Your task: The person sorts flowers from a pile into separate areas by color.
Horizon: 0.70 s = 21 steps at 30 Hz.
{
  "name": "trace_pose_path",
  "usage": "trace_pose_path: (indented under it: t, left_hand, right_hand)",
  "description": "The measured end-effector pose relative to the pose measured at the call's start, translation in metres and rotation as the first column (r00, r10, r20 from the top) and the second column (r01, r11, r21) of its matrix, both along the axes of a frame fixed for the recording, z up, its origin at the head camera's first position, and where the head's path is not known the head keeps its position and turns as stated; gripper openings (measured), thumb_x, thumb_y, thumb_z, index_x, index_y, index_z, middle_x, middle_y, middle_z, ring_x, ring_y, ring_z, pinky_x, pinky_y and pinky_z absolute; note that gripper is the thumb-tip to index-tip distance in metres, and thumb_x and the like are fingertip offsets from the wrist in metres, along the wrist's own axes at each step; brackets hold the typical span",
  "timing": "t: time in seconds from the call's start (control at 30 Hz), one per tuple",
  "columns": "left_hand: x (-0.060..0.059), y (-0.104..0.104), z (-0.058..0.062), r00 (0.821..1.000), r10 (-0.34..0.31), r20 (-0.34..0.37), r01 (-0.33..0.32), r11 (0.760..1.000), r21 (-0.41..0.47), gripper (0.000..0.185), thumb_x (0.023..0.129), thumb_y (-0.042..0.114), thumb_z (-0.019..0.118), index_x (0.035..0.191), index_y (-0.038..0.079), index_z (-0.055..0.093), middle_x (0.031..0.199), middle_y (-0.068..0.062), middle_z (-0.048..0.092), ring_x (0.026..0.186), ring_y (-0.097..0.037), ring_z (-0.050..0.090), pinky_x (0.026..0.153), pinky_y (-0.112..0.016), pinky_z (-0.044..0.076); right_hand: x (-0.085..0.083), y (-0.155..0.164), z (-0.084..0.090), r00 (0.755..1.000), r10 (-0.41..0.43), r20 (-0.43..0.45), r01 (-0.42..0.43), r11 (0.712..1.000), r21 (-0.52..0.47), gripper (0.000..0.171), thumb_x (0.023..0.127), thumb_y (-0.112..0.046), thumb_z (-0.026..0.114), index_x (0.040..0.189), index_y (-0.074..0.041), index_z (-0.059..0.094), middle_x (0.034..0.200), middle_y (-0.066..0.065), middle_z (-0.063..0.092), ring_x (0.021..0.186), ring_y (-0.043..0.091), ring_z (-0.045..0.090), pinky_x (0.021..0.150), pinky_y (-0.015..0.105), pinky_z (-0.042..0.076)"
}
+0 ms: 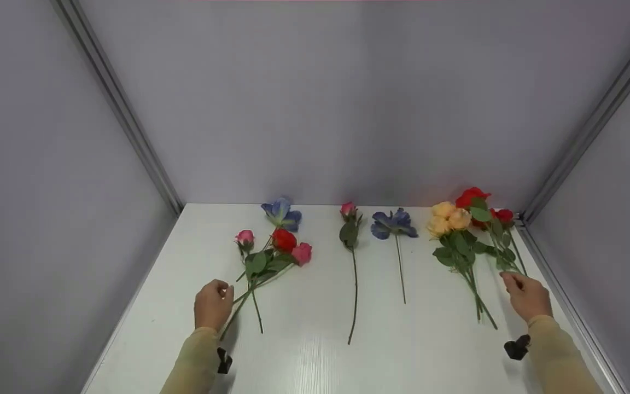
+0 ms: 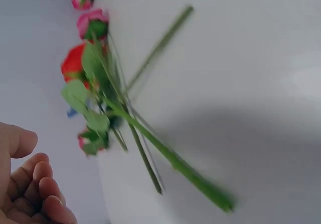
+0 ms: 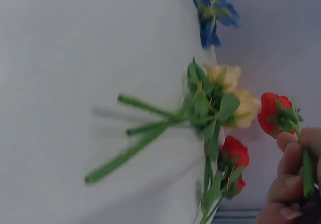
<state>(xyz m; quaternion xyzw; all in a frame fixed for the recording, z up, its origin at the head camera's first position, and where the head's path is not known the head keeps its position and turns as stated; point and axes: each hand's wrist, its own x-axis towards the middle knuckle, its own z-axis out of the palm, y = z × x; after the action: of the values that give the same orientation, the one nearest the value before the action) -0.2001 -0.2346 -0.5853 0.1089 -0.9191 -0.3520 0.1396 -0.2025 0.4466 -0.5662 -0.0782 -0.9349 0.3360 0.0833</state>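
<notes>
A white counter (image 1: pixel 315 350), walled in by grey panels, is seen laid out with artificial flowers in a loose row, and the work is judged to be at an early stage, since nearly every stem lies flat and only one is in hand. At the left a mixed bunch (image 1: pixel 271 254) of red, pink and blue blooms is spread with its stems crossing; at the right a peach cluster (image 1: pixel 451 219) is laid beside the red roses (image 1: pixel 476 200), the two groups touching at the leaves. Between them a single pink rose (image 1: pixel 349 210) and a blue flower (image 1: pixel 394 223) are placed apart, each stem straight and untouched. The right hand (image 1: pixel 525 295) is set at the lower end of the red roses, and in the right wrist view its grip is seen closed round one green stem (image 3: pixel 307 171) just below a red bloom (image 3: pixel 273 116), pinched between curled fingers (image 3: pixel 288 176); this stem is judged to be barely raised, if at all. The left hand (image 1: pixel 213 303) is held just beside the lower stems of the mixed bunch; its fingers (image 2: pixel 35 184) are loosely curled in the left wrist view and nothing is held in that grip, the stems lying clear of it. Whatever gathering or sorting is under way, almost all of it is judged to remain: four groups are lying where they are.
</notes>
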Motion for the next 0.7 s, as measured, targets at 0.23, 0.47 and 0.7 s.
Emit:
trace_pose_path:
  t: [0.23,0.47,0.7]
  left_hand:
    - [0.001,-0.016,-0.012,0.996,0.063,0.067,-0.064,0.998,0.022,0.019,0.093,0.016,0.061,0.100,-0.002,0.064,0.090,-0.014,0.061,0.085,-0.028,0.058,0.074,-0.044,0.046]
    - [-0.003,-0.020,-0.020,0.992,0.072,0.105,-0.074,0.997,0.010,0.023,0.092,0.015,0.061,0.104,-0.004,0.062,0.097,-0.019,0.059,0.091,-0.033,0.056,0.077,-0.047,0.045]
    - [-0.005,-0.020,-0.031,0.986,0.070,0.152,-0.061,0.996,-0.062,0.037,0.088,0.025,0.067,0.112,-0.003,0.063,0.107,-0.020,0.058,0.102,-0.036,0.052,0.083,-0.049,0.045]
  right_hand:
    - [0.008,0.039,-0.011,0.992,-0.091,0.093,0.089,0.996,0.023,0.058,0.102,-0.043,0.036,0.130,0.005,0.053,0.110,0.027,0.060,0.092,0.039,0.057,0.075,0.052,0.045]
    - [0.013,0.052,-0.026,0.956,-0.210,0.206,0.201,0.978,0.063,0.053,0.102,-0.036,0.035,0.129,0.006,0.052,0.122,0.030,0.053,0.104,0.045,0.053,0.079,0.053,0.044]
    - [0.021,0.053,-0.036,0.920,-0.298,0.256,0.294,0.954,0.055,0.047,0.100,-0.031,0.037,0.128,0.004,0.051,0.121,0.029,0.053,0.100,0.043,0.055,0.073,0.049,0.045]
